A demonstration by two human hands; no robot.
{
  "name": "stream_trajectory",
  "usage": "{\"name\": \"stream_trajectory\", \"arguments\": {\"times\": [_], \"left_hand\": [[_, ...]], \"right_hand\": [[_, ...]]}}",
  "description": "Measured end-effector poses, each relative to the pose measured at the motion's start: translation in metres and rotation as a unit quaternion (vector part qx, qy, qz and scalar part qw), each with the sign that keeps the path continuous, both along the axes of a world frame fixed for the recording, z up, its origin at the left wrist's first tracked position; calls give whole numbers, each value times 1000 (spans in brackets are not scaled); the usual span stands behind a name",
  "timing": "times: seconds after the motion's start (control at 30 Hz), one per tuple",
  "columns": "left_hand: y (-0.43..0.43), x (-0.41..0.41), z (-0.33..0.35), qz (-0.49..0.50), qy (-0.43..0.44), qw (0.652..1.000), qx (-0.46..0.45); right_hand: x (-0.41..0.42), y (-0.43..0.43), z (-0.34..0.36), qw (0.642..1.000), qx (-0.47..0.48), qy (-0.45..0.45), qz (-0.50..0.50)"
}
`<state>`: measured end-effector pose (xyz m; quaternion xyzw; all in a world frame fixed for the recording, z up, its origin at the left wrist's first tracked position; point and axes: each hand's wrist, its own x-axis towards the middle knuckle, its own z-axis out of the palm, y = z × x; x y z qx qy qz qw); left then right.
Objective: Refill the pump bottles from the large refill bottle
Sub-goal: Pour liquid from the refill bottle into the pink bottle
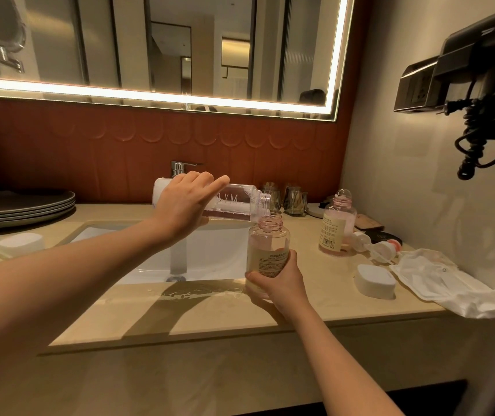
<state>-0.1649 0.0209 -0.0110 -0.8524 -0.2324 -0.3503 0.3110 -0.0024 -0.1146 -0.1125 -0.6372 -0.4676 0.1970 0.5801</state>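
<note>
My left hand (184,204) grips the large clear refill bottle (237,202), tipped on its side with a little pink liquid inside. Its open mouth sits just over the neck of a small clear bottle (267,250) with a cream label. My right hand (279,280) holds that small bottle upright by its base at the sink's right edge. A second open small bottle (337,226) with pink liquid stands on the counter to the right. Two pump heads (375,246) lie beside it.
A white sink (210,253) and chrome tap (180,168) lie behind my hands, with water spilled on the beige counter (195,310). A white cap (375,280), plastic wrappers (444,280), glass tumblers (295,199), stacked grey plates (27,208) and a wall hair dryer (477,85) surround them.
</note>
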Motion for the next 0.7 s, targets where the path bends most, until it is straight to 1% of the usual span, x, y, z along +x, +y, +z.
{"name": "stream_trajectory", "arguments": {"times": [0.7], "left_hand": [[0, 0, 2, -4, 3, 1000, 14]], "right_hand": [[0, 0, -1, 1000, -2, 4, 2]]}}
